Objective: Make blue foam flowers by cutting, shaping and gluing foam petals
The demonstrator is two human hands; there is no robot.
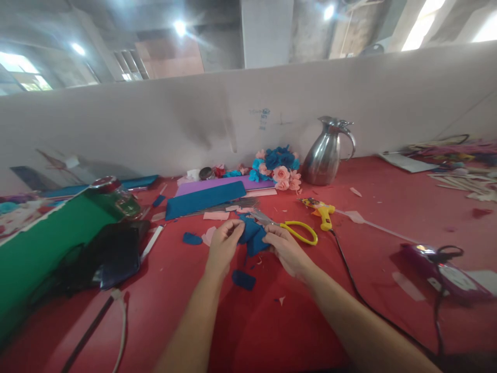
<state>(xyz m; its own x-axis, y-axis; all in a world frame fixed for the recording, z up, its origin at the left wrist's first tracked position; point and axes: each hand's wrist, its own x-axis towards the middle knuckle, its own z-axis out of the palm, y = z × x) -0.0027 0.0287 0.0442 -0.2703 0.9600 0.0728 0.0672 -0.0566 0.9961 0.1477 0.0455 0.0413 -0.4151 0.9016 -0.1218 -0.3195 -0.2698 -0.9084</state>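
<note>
Between my two hands, just above the red table, is a folded piece of blue crepe paper [257,242]. The fingers of my left hand [224,243] pinch its left side. My right hand [286,245] pinches its right edge. Right behind the paper lie scissors with yellow handles [310,239], partly hidden by the paper and my right hand. A loose blue paper petal [243,280] rests below my hands, and another blue piece [192,238] lies to the left beside a pink scrap [208,236].
Blue paper strips [205,199] lie behind my hands, near a bunch of pink and blue paper flowers [277,168]. A steel jug [324,153] stands by the wall. Rightward are a yellow glue gun [325,215] with its cord and a purple device [446,272]. A dark bag [112,254] sits left.
</note>
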